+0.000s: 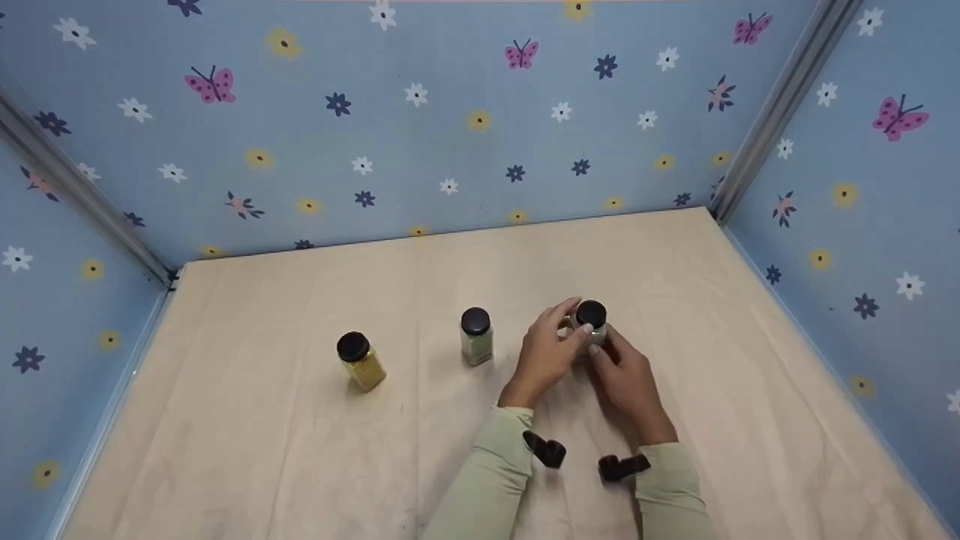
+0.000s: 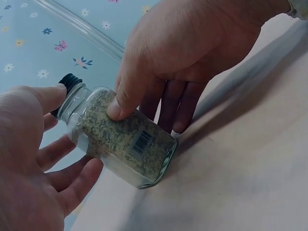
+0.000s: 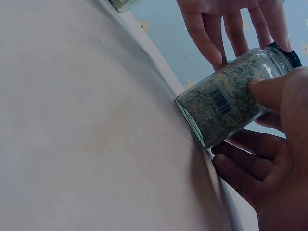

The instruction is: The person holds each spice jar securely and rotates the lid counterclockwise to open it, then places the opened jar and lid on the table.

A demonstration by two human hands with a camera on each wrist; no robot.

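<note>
A square glass spice jar of dried green-grey flakes stands between both hands, its barcode label in sight in both wrist views. My left hand pinches its black cap, thumb on the near side. The other left fingers spread loosely beside the glass. My right hand grips the jar's body, thumb flat on the glass and fingers round the far side. The jar's base is right at the cloth.
Left of the hands stands a jar of pale green contents with a black cap. Farther left is a jar of yellow contents, also black-capped. Beige cloth covers the table. Blue patterned panels wall the back and sides.
</note>
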